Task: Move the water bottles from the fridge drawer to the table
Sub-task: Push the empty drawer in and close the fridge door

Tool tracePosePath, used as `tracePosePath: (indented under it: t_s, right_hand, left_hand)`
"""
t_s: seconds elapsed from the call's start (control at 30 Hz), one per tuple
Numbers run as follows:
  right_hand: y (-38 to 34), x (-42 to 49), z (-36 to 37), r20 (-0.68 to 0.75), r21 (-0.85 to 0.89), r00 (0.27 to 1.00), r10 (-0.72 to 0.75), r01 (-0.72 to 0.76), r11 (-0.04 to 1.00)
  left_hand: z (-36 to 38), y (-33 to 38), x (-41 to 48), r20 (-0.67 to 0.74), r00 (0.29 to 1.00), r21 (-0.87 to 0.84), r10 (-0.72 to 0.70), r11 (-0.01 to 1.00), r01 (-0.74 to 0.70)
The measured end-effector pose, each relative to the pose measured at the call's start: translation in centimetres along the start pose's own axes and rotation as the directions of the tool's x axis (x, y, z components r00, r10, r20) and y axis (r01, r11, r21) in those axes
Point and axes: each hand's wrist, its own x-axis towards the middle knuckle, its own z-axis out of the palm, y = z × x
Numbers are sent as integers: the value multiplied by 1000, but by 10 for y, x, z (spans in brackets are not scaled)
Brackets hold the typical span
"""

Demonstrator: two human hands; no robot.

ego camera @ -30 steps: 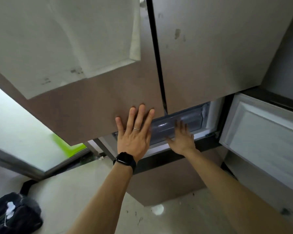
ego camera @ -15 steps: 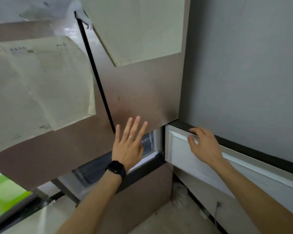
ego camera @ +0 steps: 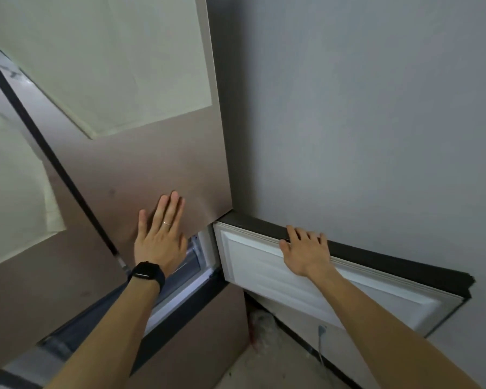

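A brown fridge fills the left of the view, its upper right door (ego camera: pixel 141 169) closed. My left hand (ego camera: pixel 160 237), with a ring and a black watch, lies flat with straight fingers on that door's lower edge. Below it the fridge compartment (ego camera: pixel 180 282) stands open, showing a white rim and a clear drawer front. The small lower door (ego camera: pixel 278 276) is swung wide open to the right, its white inner side facing me. My right hand (ego camera: pixel 306 251) rests on that door's top edge, fingers bent over the dark seal. No water bottles are visible.
A grey wall (ego camera: pixel 362 108) rises just behind the open door. Pale paper sheets (ego camera: pixel 110 60) cover parts of the fridge doors. A thin cable (ego camera: pixel 320 341) hangs down near the wall below the open door, above a pale floor (ego camera: pixel 264 369).
The view has swung right. My right hand left the drawer front, went to the open door's top edge, then slid further along it. My left hand stays flat on the upper door.
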Motion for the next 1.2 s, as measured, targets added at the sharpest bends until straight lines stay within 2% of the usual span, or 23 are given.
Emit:
tracePosePath:
  t_s: [0.17,0.3,0.53,0.6,0.73,0.83,0.97,1.07,1.2]
  right_hand:
    - [-11,-20,-2,65,4,998,-19,19,1000]
    - [-17,-42,-1,136,28,985,-102,99,995]
    - [-50,-88,18,192,332,949,-248,175,927]
    - [-78,-102,30,150,363,951,-271,202,909]
    - [-141,-118,49,-34,385,941,-338,324,864]
    - [-184,-126,65,-70,439,931,-359,352,827]
    - [-229,-124,81,-128,382,909,-397,414,826]
    - [-253,-126,90,-266,324,829,-492,557,764]
    - [-275,-120,95,-407,186,654,-638,743,643]
  left_hand:
    - [-3,3,0,-4,1000,-12,27,1000,-27]
    - [-5,1,-6,-78,995,-35,70,997,-73]
    - [-1,-25,-57,-138,988,-90,75,992,-88]
    - [-1,-40,-75,-132,989,-74,60,995,-71]
    - [-9,-70,-105,-115,993,-52,39,998,-45]
    - [-13,-100,-136,-116,993,-39,-3,999,-2]
    - [-17,-132,-175,-149,987,15,-65,998,68]
    - [-15,-153,-202,-157,978,42,-137,989,145]
    - [-15,-174,-225,-177,963,67,-202,974,217]
